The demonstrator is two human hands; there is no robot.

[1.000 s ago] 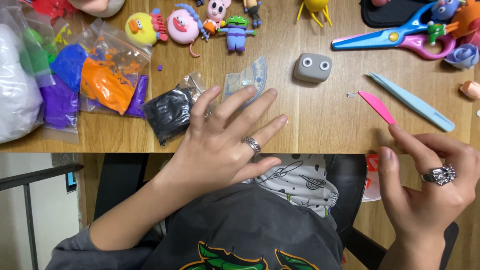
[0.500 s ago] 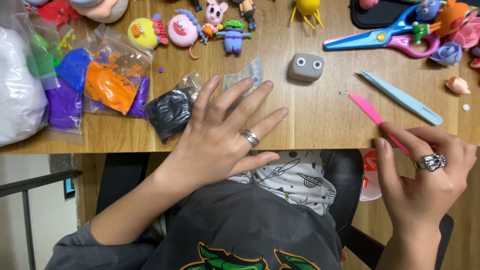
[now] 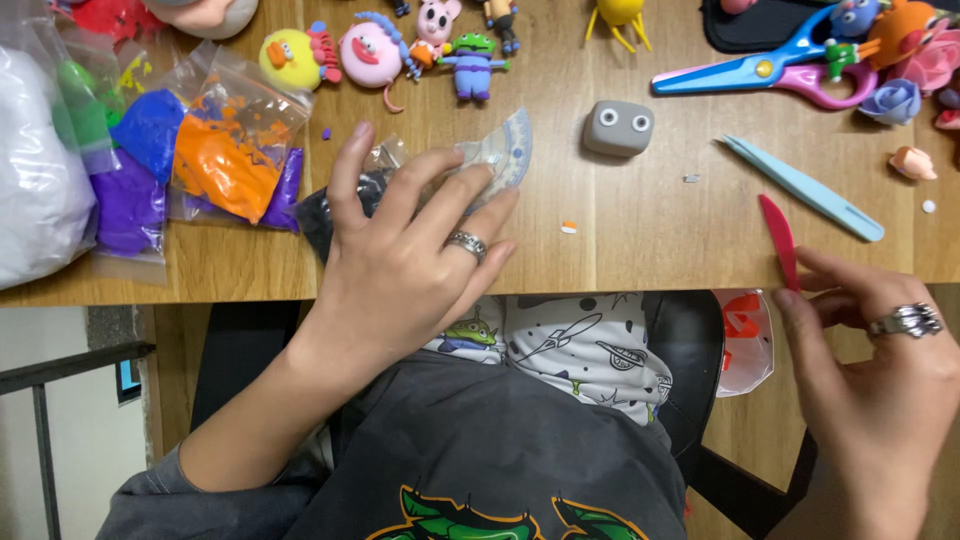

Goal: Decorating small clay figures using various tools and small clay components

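on the table edge, left hand [image 3: 400,270] presses a black clay bag [image 3: 345,205]; right hand [image 3: 880,370] pinches a pink tool [image 3: 778,238].

Hands: two, left hand [image 3: 400,265], right hand [image 3: 880,390]
Rings: two, one per hand
Scissors [image 3: 745,70]: one pair
Modelling tools: two, pink tool [image 3: 778,238], blue tool [image 3: 800,185]
Grey block with eyes [image 3: 618,128]: one
Clay bags in view: at least five
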